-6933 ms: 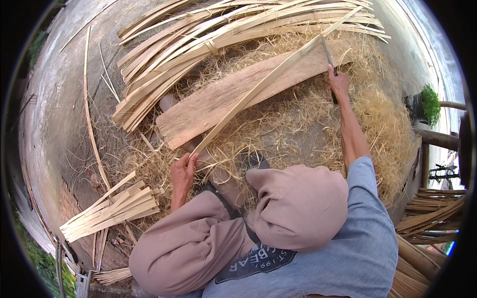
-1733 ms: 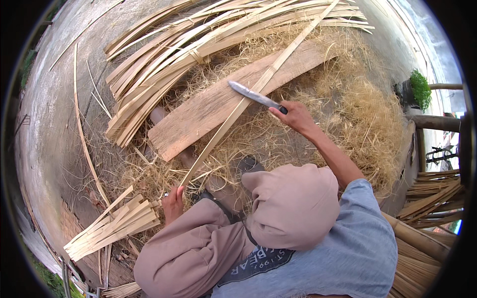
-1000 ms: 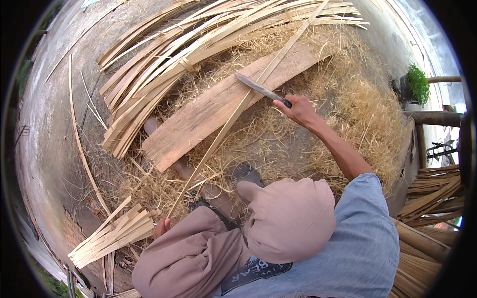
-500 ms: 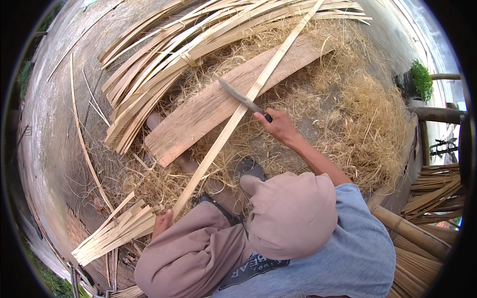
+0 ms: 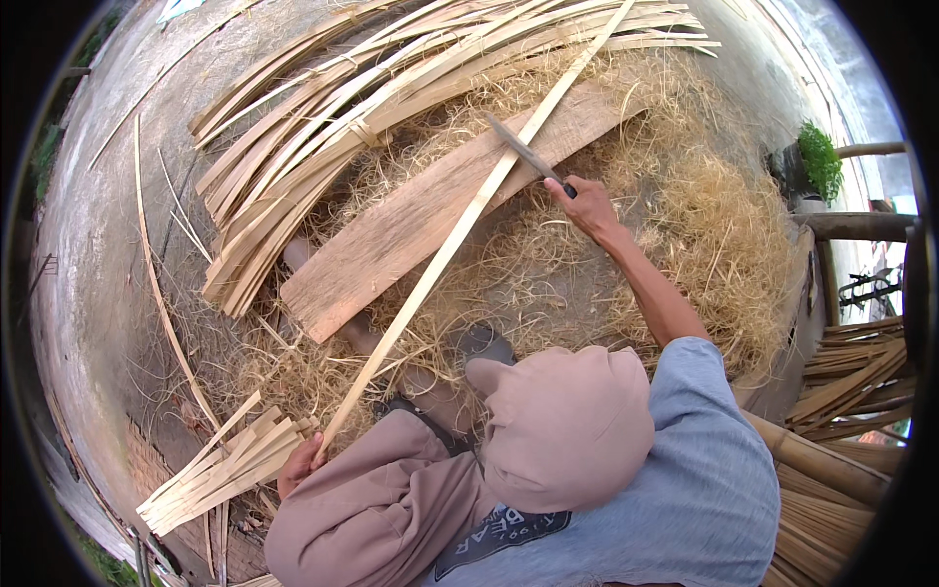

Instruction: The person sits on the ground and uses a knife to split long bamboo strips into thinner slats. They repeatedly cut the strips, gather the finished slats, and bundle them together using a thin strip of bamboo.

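Gripping knife in right hand across strip, over board; seemingly holding its end in left hand, half-hidden. Likely partway through, with shavings around board, bundle beyond.

A: What's the strip in the left hand made of?
B: It looks like split bamboo or wood, smooth and matt along its face.
A: And the knife in the right hand?
B: Metal blade, dull rather than glossy; the handle looks dark and matt.
A: The board between the hands?
B: Bare wood, rough and grainy.
A: Beyond the right forearm?
B: Shavings, dry, thin and curly.
A: Near the left hand?
B: Trousers of soft, matt, creased cloth.
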The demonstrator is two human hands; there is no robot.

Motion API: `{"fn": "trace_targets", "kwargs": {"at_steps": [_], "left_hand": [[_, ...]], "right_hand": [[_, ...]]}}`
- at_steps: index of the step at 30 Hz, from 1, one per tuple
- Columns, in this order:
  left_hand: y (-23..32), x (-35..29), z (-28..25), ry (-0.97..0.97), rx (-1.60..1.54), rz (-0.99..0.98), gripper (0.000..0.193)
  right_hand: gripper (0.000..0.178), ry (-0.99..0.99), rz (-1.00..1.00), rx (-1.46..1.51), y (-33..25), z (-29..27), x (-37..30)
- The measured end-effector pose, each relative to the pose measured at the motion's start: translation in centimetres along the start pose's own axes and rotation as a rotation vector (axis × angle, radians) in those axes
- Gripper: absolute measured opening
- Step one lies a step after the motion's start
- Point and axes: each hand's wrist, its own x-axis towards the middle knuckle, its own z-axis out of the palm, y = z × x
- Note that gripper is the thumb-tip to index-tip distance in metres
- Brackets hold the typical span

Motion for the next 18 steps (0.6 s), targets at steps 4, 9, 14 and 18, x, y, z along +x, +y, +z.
{"fn": "trace_targets", "kwargs": {"at_steps": [4, 9, 14, 18], "left_hand": [[-2.2, -2.2, -2.7, -0.146, -0.18, -0.272, 0.048], [-0.9, 0.5, -5.2, -0.348, -0.368, -0.433, 0.051], [10.8, 6.9, 2.8, -0.247, -0.409, -0.18, 0.057], [19.0, 11.5, 7.8, -0.228, -0.166, 0.101, 0.053]], "right_hand": [[0.068, -0.168, -0.135, -0.067, -1.1, 0.7, -1.0], [0.077, 0.346, 0.32, -0.204, 11.1, -9.2, 11.8], [0.072, 0.119, 0.17, -0.02, 1.8, -3.9, 7.1], [0.064, -0.099, -0.004, 0.175, -7.1, 4.2, -5.3]]}}
